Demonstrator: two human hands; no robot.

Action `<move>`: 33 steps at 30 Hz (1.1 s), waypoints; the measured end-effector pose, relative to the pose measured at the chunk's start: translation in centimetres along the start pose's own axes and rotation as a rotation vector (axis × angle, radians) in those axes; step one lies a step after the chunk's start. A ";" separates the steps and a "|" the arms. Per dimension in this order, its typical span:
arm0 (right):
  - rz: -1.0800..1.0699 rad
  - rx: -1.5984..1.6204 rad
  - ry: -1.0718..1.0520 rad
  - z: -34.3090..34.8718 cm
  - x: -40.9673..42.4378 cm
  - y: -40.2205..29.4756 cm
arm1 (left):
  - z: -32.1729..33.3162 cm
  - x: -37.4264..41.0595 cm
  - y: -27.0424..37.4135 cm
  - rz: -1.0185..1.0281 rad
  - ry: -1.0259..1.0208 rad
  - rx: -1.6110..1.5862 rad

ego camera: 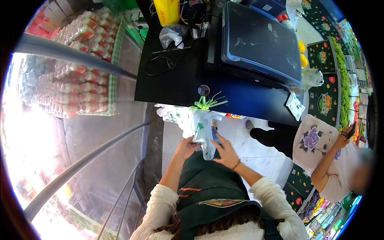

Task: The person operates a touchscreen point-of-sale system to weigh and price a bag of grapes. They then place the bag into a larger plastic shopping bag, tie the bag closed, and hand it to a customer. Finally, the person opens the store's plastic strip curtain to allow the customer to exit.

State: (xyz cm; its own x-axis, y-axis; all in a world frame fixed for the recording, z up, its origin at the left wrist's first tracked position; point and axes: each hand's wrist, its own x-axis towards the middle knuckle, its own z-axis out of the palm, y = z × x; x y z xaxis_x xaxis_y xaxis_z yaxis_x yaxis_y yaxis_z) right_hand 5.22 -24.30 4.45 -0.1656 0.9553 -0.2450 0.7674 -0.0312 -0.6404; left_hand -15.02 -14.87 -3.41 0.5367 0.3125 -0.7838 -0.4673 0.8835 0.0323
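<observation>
A bundle of white plastic carrier bags (pixel 177 117) with green print hangs at the front edge of the black counter (pixel 186 87). Bright green ties (pixel 205 103) gather at its top, beside a small round knob (pixel 203 90). One translucent bag (pixel 205 135) droops down between my hands. My left hand (pixel 187 147) is at this bag's left side, thumb and fingers closed on its edge. To the right of the bag, my right hand (pixel 227 152) has its fingers spread, fingertips close to the plastic; whether they touch is unclear.
On the counter stand a large dark-topped machine (pixel 261 45), a looped black cable (pixel 162 64) and a yellow container (pixel 167 13). Stacked bottles (pixel 87 78) lie behind clear sheeting on the left. A person (pixel 324 156) holding a phone (pixel 351 131) stands at right, near produce displays (pixel 325 102).
</observation>
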 end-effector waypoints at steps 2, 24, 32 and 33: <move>0.059 -0.032 0.113 2.9 1.1 -2.6 | -1.0 0.4 0.1 -0.054 -0.057 -0.146; 0.382 0.153 0.632 6.6 5.8 -7.2 | 10.4 2.9 4.4 0.070 0.309 -0.381; 0.461 0.094 0.721 5.9 6.1 -2.2 | 10.6 3.1 5.5 0.115 0.299 -0.300; 0.401 0.107 0.727 5.7 5.3 -1.9 | 10.0 3.4 5.7 0.114 0.280 -0.277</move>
State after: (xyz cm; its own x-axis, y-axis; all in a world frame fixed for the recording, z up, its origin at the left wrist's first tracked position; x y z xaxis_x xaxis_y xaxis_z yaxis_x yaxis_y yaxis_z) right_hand -0.59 -20.85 0.23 0.5767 0.8161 0.0383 0.6139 -0.4020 -0.6793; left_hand -8.83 -5.32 0.30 0.2758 0.2621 -0.9248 -0.7051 0.7090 -0.0094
